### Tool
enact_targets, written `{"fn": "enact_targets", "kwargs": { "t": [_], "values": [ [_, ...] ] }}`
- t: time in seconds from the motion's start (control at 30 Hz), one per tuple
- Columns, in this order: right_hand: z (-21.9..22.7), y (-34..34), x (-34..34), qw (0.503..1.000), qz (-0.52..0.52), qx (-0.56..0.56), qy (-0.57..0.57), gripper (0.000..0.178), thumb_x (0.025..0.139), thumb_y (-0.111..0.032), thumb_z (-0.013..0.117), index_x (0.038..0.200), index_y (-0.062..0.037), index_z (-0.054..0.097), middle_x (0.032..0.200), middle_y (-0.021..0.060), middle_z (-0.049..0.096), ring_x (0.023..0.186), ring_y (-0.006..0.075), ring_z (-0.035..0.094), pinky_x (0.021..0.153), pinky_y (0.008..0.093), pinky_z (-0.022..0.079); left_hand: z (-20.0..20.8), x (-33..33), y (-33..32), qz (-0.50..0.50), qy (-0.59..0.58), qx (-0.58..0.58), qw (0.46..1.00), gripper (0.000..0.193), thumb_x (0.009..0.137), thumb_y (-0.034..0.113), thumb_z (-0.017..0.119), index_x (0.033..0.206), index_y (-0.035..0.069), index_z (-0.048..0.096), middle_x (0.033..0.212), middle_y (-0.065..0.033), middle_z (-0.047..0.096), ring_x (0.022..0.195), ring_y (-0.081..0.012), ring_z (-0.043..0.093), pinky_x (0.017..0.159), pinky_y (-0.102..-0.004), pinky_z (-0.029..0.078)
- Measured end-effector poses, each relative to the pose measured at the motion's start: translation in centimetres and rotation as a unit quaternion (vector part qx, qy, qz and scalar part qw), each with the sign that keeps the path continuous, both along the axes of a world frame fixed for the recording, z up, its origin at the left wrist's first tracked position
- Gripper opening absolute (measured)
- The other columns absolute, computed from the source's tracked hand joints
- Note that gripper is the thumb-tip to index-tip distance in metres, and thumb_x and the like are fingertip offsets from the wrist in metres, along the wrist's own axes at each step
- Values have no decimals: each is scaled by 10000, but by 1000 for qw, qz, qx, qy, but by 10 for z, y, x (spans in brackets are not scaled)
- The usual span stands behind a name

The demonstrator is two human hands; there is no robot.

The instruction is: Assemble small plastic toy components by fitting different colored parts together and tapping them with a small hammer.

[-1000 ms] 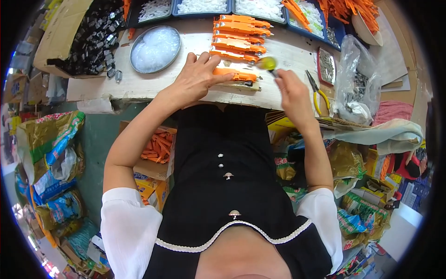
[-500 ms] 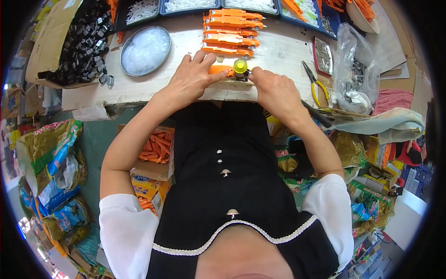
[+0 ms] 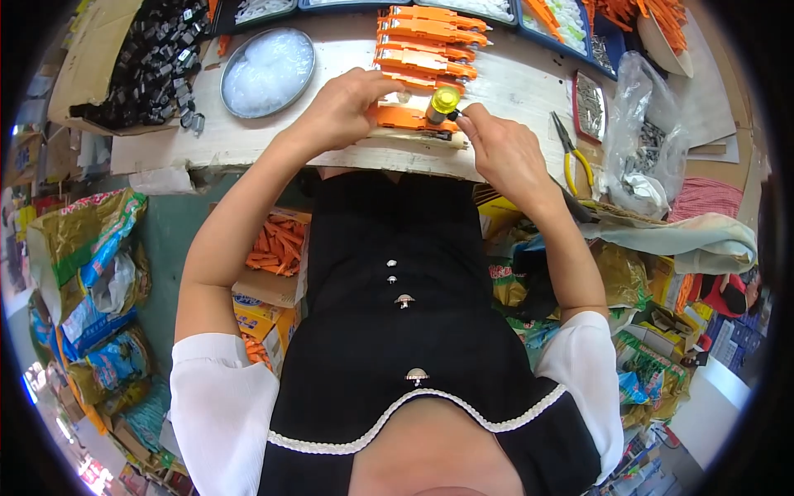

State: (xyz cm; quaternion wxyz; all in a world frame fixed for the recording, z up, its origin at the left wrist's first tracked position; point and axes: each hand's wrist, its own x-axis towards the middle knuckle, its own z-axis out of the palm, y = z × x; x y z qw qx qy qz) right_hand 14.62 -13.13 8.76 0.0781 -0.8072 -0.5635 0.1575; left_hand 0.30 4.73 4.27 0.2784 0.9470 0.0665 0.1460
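My left hand [image 3: 346,109] presses down on an orange plastic part [image 3: 407,119] lying near the front edge of the pale worktable [image 3: 207,140]. My right hand [image 3: 498,147] holds a screwdriver with a yellow handle [image 3: 442,102] upright, its tip on that orange part. Just behind them, several more orange parts [image 3: 426,37] lie stacked in a row on the table.
A round metal dish of white pieces [image 3: 266,68] sits at left, next to a cardboard box of black parts [image 3: 153,58]. Yellow-handled pliers [image 3: 569,153] and a clear bag of metal bits [image 3: 641,140] lie at right. A box of orange parts [image 3: 277,248] stands below the table.
My right hand brought the yellow-handled screwdriver in from the right and set it upright on the orange part. My left hand stayed on the part.
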Motion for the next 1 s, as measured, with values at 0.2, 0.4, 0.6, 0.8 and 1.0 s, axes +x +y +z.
{"fn": "enact_targets", "kwargs": {
  "t": [0.2,0.4,0.6,0.8,1.0],
  "values": [
    [-10,10,-29,977,58,203,18,116,850,-152,481,876,-38,480,687,165,574,624,356,562,521,432,432,2,-2,-4,55,25,-88,994,616,593,-96,600,1175,90,515,749,-68,523,706,-182,493,661,-304,441],
    [9,30,-16,966,-36,244,76,212,875,-250,454,873,-43,504,660,209,566,631,385,555,544,475,413,-5,-14,-15,100,-60,-85,990,598,614,-81,625,1178,66,491,745,-63,544,716,-187,495,631,-298,429],
    [-7,51,3,996,-16,65,67,270,892,-278,422,882,-29,526,705,219,569,698,402,538,616,467,399,-10,-20,-20,92,-108,-60,988,532,641,-69,612,1147,63,508,774,-61,550,740,-215,501,682,-316,413],
    [12,48,4,984,-30,154,85,248,910,-242,416,965,-20,511,711,202,570,675,385,546,576,408,402,-21,-20,-73,86,-220,109,966,426,663,-7,528,1086,33,536,1021,-113,553,982,-265,508,867,-391,356],
    [-8,60,-27,975,47,206,65,178,837,-187,479,902,-27,519,646,193,581,625,367,574,558,435,440,-58,-12,-89,34,-183,154,970,408,687,33,521,1095,21,528,1146,-140,497,1132,-316,431,1006,-451,266]
  ]
}}
